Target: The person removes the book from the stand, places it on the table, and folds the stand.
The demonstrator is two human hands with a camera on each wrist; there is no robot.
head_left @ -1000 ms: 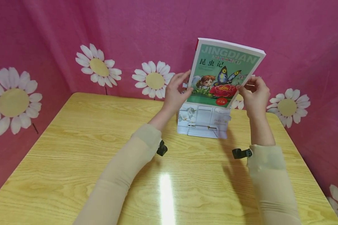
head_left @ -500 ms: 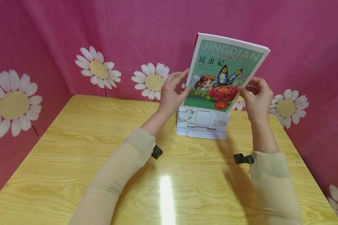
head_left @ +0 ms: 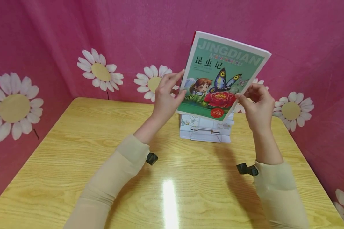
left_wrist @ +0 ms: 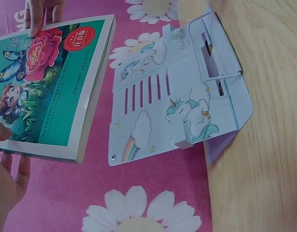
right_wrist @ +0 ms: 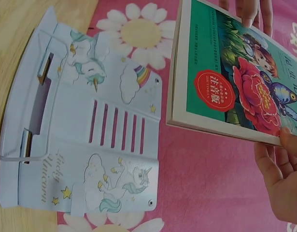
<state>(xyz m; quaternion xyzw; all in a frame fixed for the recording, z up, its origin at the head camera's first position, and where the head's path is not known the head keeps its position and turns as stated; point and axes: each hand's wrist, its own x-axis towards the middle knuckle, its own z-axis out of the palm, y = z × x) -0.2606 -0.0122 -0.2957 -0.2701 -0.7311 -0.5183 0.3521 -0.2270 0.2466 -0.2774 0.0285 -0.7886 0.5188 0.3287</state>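
Both hands hold up a green-covered paperback book [head_left: 218,79] with a butterfly, a red flower and a child on its front. My left hand [head_left: 167,95] grips its left edge, thumb on the cover and fingers behind. On the opposite edge, my right hand [head_left: 258,105] pinches it the same way. Behind and below the book stands a white book stand [head_left: 204,135] with unicorn drawings, partly hidden in the head view. The wrist views show the stand's slotted back plate [left_wrist: 148,92] and a wire holder at its base [right_wrist: 37,96]. Book and stand are apart.
The stand rests on a wooden table [head_left: 74,143] near its back edge. A pink curtain [head_left: 149,31] with large white flowers hangs behind and at both sides. A small black wrist camera [head_left: 152,158] sits at the left cuff, another [head_left: 246,169] at the right.
The book has come nearer and slightly left, tilting a little more, with both hands still gripping it. It covers more of the stand in the head view; the stand has stayed put.
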